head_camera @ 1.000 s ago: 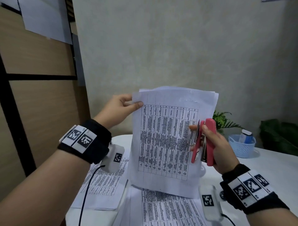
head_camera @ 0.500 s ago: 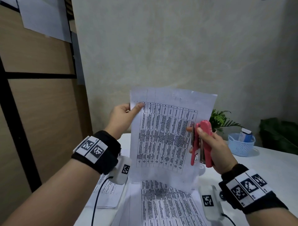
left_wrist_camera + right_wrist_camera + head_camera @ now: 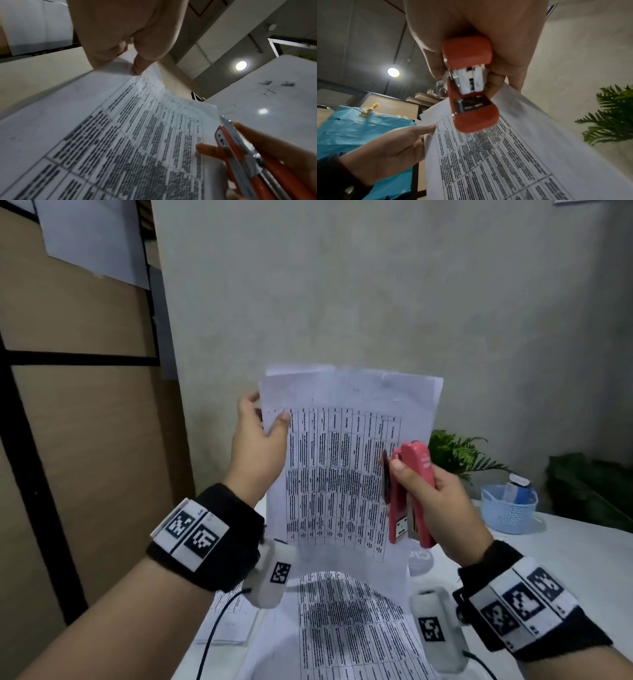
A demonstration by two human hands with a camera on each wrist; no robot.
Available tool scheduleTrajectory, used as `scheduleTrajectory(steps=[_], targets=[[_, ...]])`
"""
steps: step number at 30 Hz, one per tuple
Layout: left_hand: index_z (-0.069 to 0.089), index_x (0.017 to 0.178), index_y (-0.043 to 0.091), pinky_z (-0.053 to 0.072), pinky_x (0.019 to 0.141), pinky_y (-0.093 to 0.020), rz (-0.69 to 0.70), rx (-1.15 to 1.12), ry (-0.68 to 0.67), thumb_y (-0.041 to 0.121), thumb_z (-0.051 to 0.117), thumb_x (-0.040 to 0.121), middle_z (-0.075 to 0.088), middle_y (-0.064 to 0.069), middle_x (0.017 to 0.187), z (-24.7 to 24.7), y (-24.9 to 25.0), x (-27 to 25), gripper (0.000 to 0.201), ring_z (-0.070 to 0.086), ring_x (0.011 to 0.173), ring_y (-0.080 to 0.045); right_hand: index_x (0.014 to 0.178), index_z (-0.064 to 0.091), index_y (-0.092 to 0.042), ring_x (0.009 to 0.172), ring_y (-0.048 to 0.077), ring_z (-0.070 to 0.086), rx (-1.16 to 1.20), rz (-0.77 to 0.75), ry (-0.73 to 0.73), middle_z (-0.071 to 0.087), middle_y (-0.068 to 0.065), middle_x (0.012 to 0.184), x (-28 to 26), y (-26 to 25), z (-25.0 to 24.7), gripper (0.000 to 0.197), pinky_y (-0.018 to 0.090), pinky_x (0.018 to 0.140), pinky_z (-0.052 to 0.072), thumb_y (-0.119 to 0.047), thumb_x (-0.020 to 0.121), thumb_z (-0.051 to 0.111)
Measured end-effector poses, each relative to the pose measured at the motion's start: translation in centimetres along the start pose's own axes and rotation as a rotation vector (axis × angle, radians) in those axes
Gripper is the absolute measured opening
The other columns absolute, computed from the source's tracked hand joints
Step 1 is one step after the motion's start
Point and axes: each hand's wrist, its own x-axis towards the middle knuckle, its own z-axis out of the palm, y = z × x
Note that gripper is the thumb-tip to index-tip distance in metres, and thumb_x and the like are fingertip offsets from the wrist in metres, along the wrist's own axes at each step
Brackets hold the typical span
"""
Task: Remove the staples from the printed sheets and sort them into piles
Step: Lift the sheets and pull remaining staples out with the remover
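I hold a bundle of printed sheets upright in the air above the white table. My left hand pinches the bundle's upper left corner, thumb on the front page. My right hand grips a red stapler against the right edge of the sheets, and its fingers also press the paper. The stapler points up with its metal mouth showing. The stapler sits at the page's right side in the left wrist view. More printed sheets lie flat below.
Another printed pile lies on the table's left part under my left wrist. A light blue basket with a small bottle stands at the back right, near green plants. A wooden panel wall rises on the left.
The held sheets and both hands have come lower and closer to me. My left thumb has shifted along the upper left corner, and the top edges of the pages have spread slightly.
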Motion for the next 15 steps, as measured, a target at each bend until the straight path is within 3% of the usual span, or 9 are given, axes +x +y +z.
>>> scheduleTrajectory(steps=[2,4,6,7,8,10,12,15], targets=[[0.033,0.123,0.017,0.051,0.093,-0.041,-0.073,0.002,-0.067,0.024,0.049,0.097,0.057,0.001,0.114,0.3,-0.8,-1.0,0.031,0.06,0.106,-0.019,0.087,0.066,-0.016,0.069,0.022,0.064,-0.035,0.06,-0.02,0.065,0.013,0.08,-0.4,0.6,0.3,0.042,0.047,0.074,0.054,-0.055,0.072,0.059],[0.03,0.125,0.014,0.053,0.08,-0.028,-0.148,0.013,-0.121,0.025,0.045,0.099,0.057,-0.001,0.115,0.7,-1.8,-1.8,0.032,0.06,0.095,-0.013,0.084,0.066,-0.018,0.068,0.02,0.064,-0.045,0.118,-0.01,0.066,0.015,0.081,-0.5,1.3,0.6,0.043,0.039,0.071,0.054,-0.058,0.07,0.058],[0.03,0.127,0.014,0.048,0.065,-0.014,-0.188,0.032,-0.145,0.024,0.039,0.101,0.055,0.002,0.11,1.0,-2.9,-2.0,0.029,0.056,0.086,-0.005,0.081,0.065,-0.013,0.067,0.024,0.061,-0.035,0.146,0.004,0.062,0.021,0.078,-0.3,1.9,0.6,0.056,0.037,0.069,0.051,-0.066,0.066,0.062],[0.034,0.124,0.014,0.047,0.066,-0.015,-0.191,0.051,-0.139,0.024,0.038,0.102,0.057,0.002,0.109,1.2,-3.3,-1.9,0.025,0.057,0.089,-0.008,0.082,0.064,-0.01,0.067,0.025,0.058,-0.025,0.159,-0.001,0.059,0.02,0.075,-0.1,2.0,0.5,0.063,0.038,0.068,0.049,-0.07,0.063,0.064],[0.04,0.12,0.014,0.049,0.074,-0.02,-0.189,0.059,-0.124,0.025,0.039,0.101,0.059,0.0,0.109,1.3,-3.4,-1.9,0.021,0.059,0.095,-0.014,0.084,0.064,-0.009,0.067,0.025,0.057,-0.009,0.171,-0.004,0.057,0.017,0.075,0.0,2.0,0.4,0.066,0.039,0.068,0.048,-0.071,0.063,0.065],[0.051,0.108,0.014,0.051,0.088,-0.038,-0.194,0.032,-0.071,0.027,0.043,0.1,0.064,-0.006,0.107,1.6,-4.1,-1.7,0.018,0.061,0.101,-0.022,0.09,0.066,-0.012,0.068,0.025,0.06,0.031,0.185,-0.013,0.06,0.011,0.077,0.1,1.5,0.2,0.051,0.037,0.07,0.05,-0.06,0.07,0.065],[0.056,0.096,0.013,0.051,0.088,-0.048,-0.21,-0.054,-0.008,0.032,0.049,0.097,0.066,-0.009,0.096,1.8,-4.1,-1.9,0.02,0.062,0.089,-0.023,0.097,0.065,-0.015,0.067,0.021,0.062,0.075,0.197,-0.027,0.063,0.008,0.08,0.1,1.2,-0.1,0.043,0.03,0.063,0.053,-0.051,0.073,0.063],[0.059,0.094,0.007,0.051,0.084,-0.057,-0.222,-0.081,0.035,0.055,0.058,0.083,0.064,-0.015,0.092,1.8,-4.5,-2.2,0.049,0.06,0.081,-0.026,0.107,0.066,-0.012,0.066,0.02,0.061,0.148,0.202,0.002,0.062,0.007,0.082,0.2,1.5,-0.5,0.065,0.029,0.058,0.054,-0.06,0.063,0.071]])
